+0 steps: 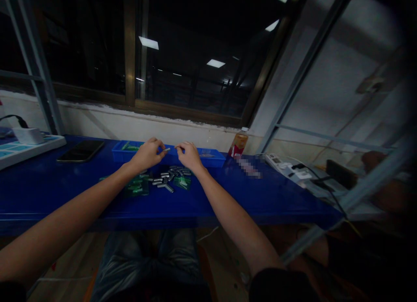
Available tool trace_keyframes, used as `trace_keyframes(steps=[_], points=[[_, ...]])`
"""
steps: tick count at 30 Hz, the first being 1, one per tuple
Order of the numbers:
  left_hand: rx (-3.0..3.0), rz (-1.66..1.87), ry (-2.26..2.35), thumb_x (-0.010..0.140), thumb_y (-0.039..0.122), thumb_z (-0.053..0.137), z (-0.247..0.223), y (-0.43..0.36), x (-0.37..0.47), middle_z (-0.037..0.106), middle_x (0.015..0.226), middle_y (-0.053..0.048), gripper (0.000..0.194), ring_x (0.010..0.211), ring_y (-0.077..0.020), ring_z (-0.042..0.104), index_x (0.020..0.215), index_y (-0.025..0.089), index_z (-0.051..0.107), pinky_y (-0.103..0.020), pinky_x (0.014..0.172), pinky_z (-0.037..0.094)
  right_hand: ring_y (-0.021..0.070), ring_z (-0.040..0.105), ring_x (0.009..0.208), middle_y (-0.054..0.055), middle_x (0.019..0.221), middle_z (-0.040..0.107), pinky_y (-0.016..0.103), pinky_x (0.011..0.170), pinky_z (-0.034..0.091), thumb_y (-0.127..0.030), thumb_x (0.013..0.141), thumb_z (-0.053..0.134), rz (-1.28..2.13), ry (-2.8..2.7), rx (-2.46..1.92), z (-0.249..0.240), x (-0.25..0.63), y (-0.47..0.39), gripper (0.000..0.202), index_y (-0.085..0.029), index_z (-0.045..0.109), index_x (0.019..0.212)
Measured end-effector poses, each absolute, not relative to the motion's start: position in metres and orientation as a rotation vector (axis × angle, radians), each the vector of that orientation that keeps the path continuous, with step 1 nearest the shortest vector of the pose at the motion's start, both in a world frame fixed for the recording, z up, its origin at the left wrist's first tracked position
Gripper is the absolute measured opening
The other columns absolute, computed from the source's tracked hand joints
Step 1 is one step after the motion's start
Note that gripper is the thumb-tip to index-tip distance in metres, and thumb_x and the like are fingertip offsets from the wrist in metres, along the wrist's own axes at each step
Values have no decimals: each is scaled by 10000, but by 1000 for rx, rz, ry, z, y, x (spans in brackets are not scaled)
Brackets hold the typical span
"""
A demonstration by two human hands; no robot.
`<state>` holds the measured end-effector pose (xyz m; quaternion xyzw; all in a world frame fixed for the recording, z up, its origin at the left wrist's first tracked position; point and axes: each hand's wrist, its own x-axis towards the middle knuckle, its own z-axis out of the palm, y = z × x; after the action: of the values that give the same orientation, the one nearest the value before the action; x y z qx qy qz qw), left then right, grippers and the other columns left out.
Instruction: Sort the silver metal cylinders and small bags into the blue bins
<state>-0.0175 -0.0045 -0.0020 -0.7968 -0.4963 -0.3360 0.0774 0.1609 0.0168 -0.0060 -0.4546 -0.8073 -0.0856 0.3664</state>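
My left hand [149,153] pinches a small light metal piece [167,149] between thumb and fingertips, above the blue table. Across a narrow gap, my right hand [190,155] has thumb and forefinger pressed together; anything in that pinch is too small to name. Below both hands lies a loose pile of short silver metal pieces [165,177]. Green-tinted plastic bags flank the pile: a larger one [138,187] on the left and a smaller one [183,182] on the right. Just behind my hands stands a shallow blue tray [213,162], partly hidden by them.
A phone [81,151] lies on the blue table [260,206] at the left, beside a white power strip [39,146]. To the right stand a drink bottle [240,142] and more plugs and cables [298,172]. Metal frame posts rise at both sides; a window is behind.
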Motion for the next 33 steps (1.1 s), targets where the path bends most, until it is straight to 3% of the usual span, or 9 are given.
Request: trace_keyframes(steps=[8,15,20,27,33], points=[[-2454,-1241,-1454,779,290,497,0,-7,-17,642,783,-74,179,681,-174,606,832,138,577,-257,621,456,167,558,867,27,912,659,274,810,403,-163,814,427,-210,-2175,-1113,-3,151,4,301,-215,676,977],[-2548,-1188,-1409,801,230,443,-2,-8,-16,674,817,-51,341,709,-171,634,1126,181,531,-248,649,455,151,570,835,25,885,655,251,776,415,-119,808,392,-118,-2219,-1095,-3,147,1,351,-208,651,1029],[-2527,-1264,-1458,789,235,453,1,-9,-17,682,829,-57,259,738,-182,637,1021,182,554,-258,662,446,173,554,917,32,956,652,277,831,401,-134,808,400,-182,-2162,-1087,-2,146,-3,289,-202,654,929],[-2592,-1628,-1597,759,420,521,-3,-1,-20,664,737,-44,304,655,-169,618,923,164,504,-255,591,442,172,536,919,39,953,630,285,833,390,-164,838,347,-187,-2077,-1086,1,145,-8,260,-204,591,920],[-2606,-1584,-1535,772,509,476,-5,2,-20,632,660,-37,362,612,-161,595,796,152,532,-249,575,434,144,547,735,-3,807,595,253,702,421,-264,800,471,-63,-2038,-1004,-4,143,-5,343,-205,478,1138]])
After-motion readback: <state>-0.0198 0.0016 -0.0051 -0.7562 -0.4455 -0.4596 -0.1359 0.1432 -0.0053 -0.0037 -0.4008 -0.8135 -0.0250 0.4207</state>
